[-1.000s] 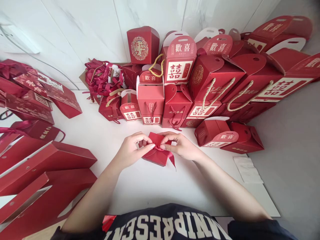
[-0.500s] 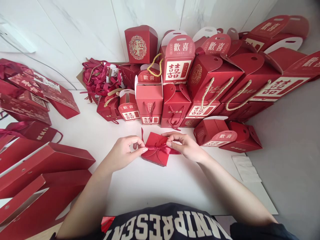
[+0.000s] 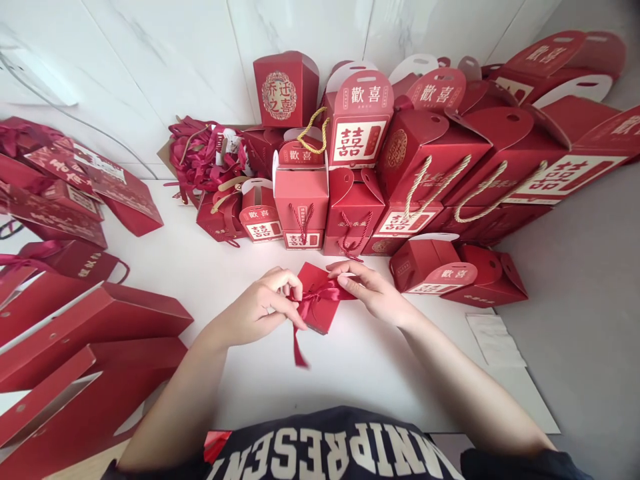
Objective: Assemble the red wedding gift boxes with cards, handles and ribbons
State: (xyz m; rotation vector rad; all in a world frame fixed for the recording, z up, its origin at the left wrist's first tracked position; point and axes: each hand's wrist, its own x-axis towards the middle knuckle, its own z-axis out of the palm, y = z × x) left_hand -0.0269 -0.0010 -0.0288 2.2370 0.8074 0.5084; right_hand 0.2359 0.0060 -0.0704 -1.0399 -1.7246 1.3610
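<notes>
A small red gift box (image 3: 325,317) lies on the white table, turned at an angle. Across its top runs a dark red satin ribbon (image 3: 323,292), tied in a bow. My left hand (image 3: 273,303) is at the box's left side, its curled fingers on the ribbon and its thumb reaching over the box edge. Below the thumb a loose ribbon tail hangs toward me. On the other side my right hand (image 3: 370,290) pinches the bow's right part between thumb and fingers. Part of the ribbon is hidden behind the fingers of both hands.
Stacked red boxes (image 3: 357,143) with handles line the back wall. A heap of ribbons (image 3: 205,157) sits at back left. Large red boxes (image 3: 125,313) crowd the left side. More boxes (image 3: 433,267) and white sheets (image 3: 495,340) lie on the right.
My left hand has turned over, its fingers curling in closer to the bow. A ribbon tail that pointed away beyond the box now hangs toward me. The right hand keeps its place.
</notes>
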